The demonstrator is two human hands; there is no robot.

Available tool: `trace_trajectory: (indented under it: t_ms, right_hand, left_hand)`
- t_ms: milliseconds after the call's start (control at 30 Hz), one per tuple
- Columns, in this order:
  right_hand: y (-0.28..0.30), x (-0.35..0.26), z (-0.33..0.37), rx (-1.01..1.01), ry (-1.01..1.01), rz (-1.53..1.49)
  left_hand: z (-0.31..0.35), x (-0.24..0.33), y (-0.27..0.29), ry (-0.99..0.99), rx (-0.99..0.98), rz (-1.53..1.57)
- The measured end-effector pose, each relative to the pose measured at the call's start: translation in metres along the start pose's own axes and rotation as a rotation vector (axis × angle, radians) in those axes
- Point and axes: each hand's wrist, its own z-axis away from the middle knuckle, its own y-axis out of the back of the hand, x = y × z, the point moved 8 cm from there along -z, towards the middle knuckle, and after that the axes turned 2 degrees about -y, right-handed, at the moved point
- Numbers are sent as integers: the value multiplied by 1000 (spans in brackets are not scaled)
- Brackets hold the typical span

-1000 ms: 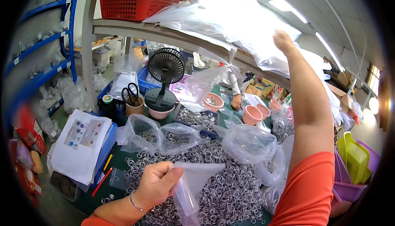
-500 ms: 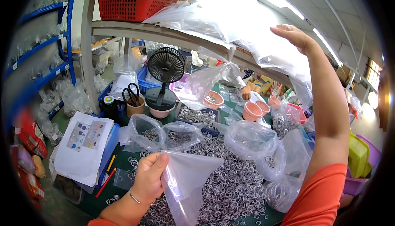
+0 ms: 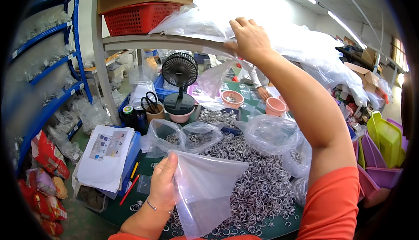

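My left hand, with a thin bracelet at its wrist, pinches the edge of a clear plastic bag that hangs flat over the pile of rings. Raised to the shelf, my right hand is at the clear plastic bags lying there, its fingers and thumb apart. Whether it touches the plastic I cannot tell. A large heap of small silvery rings covers the green table below. Behind the heap stand opened clear bags with rolled rims, some with rings inside.
A red basket under a cardboard box sits on the shelf. Below it are a black fan, scissors in a cup, and papers. Pink bowls stand farther back, near another person's hand. Purple bins are at right.
My right hand has moved left along the shelf and turned its back toward me. The view has shifted. My left hand keeps hold of the plastic bag, which is spread wider.
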Motion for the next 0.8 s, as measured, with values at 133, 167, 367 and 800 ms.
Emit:
trace_trajectory:
  t_ms: [133, 167, 367, 800]
  right_hand:
    - [9, 37, -30, 33, -363, -348]
    - [10, 46, -41, 158, -360, -468]
    - [42, 101, -45, 380, -576, -1328]
    - [40, 189, 6, 759, -1003, -1725]
  left_hand:
    - [6, 10, 9, -31, 1, 2]
    - [6, 13, 15, -41, -3, 5]
    - [3, 6, 19, -10, 36, 32]
    - [-21, 3, 23, -48, -37, 23]
